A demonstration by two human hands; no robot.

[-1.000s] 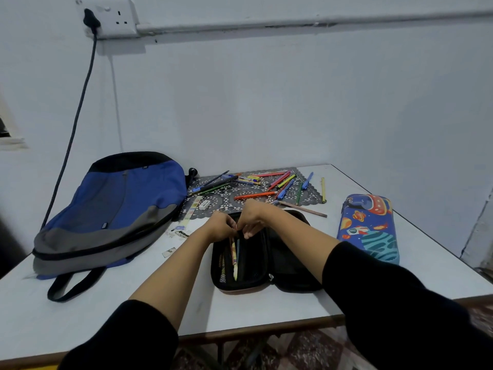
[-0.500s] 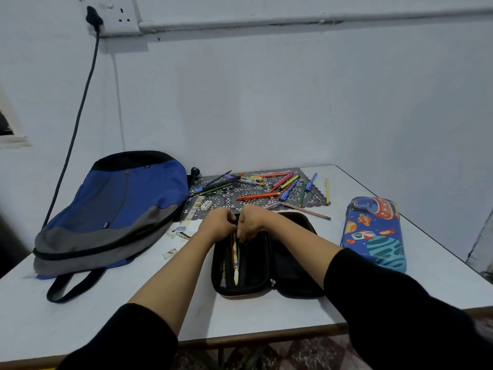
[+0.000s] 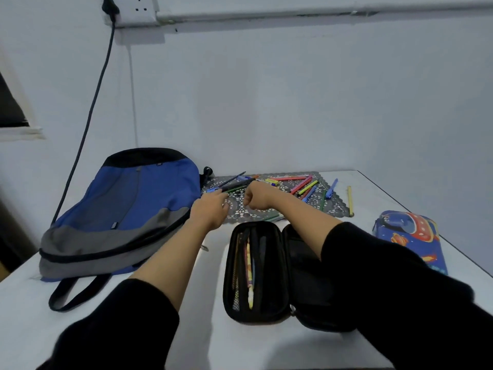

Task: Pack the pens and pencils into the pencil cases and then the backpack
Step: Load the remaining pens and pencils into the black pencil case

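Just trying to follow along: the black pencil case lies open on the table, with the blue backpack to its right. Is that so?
Not quite: the head view shows the blue backpack to the left of the black pencil case, which does lie open on the table.

No words, numbers or brand names can be read anywhere in front of me. The blue backpack (image 3: 138, 198) on the left carries two small dark tags (image 3: 114, 225), one near its top and one lower on the front; whatever is printed on them is too small to make out. The blue pencil case (image 3: 410, 236) on the right shows printed pictures of a rocket and planets, with no legible lettering. Any markings on the scattered pens (image 3: 301, 184) are too small to tell.
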